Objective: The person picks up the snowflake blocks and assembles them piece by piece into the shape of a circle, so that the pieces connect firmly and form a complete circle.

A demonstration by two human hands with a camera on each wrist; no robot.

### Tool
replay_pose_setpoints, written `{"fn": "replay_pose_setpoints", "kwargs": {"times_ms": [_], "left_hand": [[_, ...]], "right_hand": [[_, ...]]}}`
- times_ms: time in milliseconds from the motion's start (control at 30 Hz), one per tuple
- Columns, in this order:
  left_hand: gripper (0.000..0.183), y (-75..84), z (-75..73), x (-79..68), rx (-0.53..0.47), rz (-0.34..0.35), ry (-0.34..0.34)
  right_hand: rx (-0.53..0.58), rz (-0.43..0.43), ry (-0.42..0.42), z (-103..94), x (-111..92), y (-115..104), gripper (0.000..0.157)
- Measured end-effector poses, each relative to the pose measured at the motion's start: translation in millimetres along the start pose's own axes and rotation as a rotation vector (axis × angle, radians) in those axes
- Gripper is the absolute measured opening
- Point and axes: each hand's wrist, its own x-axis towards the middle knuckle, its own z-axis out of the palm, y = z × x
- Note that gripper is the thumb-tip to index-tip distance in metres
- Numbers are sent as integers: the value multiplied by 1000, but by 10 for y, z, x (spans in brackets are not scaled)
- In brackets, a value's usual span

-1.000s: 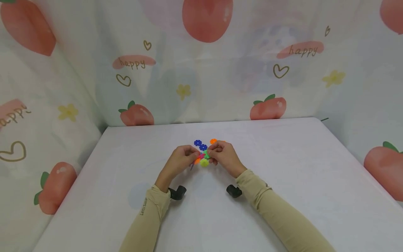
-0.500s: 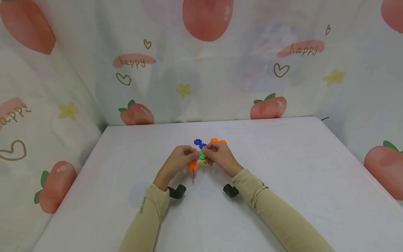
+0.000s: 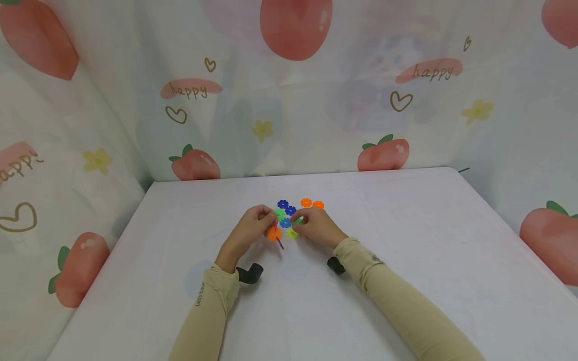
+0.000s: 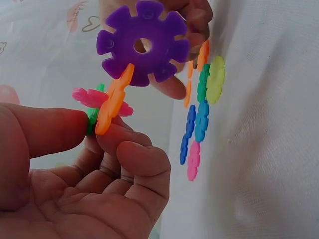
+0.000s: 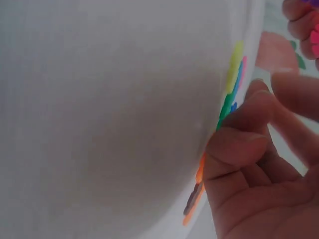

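Observation:
My left hand (image 3: 248, 228) pinches a cluster of joined snowflake discs between thumb and fingers. In the left wrist view the cluster is a purple disc (image 4: 162, 30), an orange disc (image 4: 114, 102), a pink disc (image 4: 88, 95) and a green disc (image 4: 92, 117). Thumb and fingertips press near the green and orange ones. My right hand (image 3: 318, 228) hovers just over the loose discs, its fingers bent loosely and its thumb apart, with nothing seen between them. Beneath it lie a light blue disc (image 3: 285, 222) and a yellow-green disc (image 3: 292, 232).
Farther back on the white table (image 3: 406, 240) lie two dark blue discs (image 3: 282, 204) and two orange discs (image 3: 306, 202). A loose pink disc (image 4: 195, 160) shows in the left wrist view. A printed cloth (image 3: 316, 115) hangs behind the table.
Both hands were together at the green disc. The right hand has let go of it and drawn slightly away, while the left hand has shifted left with the cluster, which has turned.

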Motion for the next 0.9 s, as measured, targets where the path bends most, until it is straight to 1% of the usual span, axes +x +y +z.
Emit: {"fn": "replay_pose_setpoints", "kwargs": {"times_ms": [100,200,333,367,467,667,800,900], "left_hand": [[19,-9,1,0,-12,2,0],[20,-26,2,5,-18,7,-2],[21,-57,0,16,-15,13,-11],[22,-64,0,19,-12,12,-13],[23,-89,-2,24,-1,0,-18],[22,-123,-4,33,24,-19,1],[19,-129,-11,36,41,-26,26],[20,-135,-19,40,50,-40,30]], "right_hand": [[-87,-48,-45,2,34,40,19],[-151,-121,-78,2,48,45,21],[-223,-186,-88,6,42,8,23],[-234,-190,-87,8,38,1,22],[-250,-182,-91,10,31,-15,20],[-233,-113,-101,-6,26,-4,19],[-198,-88,-82,-28,12,27,18],[-162,-78,-66,-45,-3,60,15]]}}
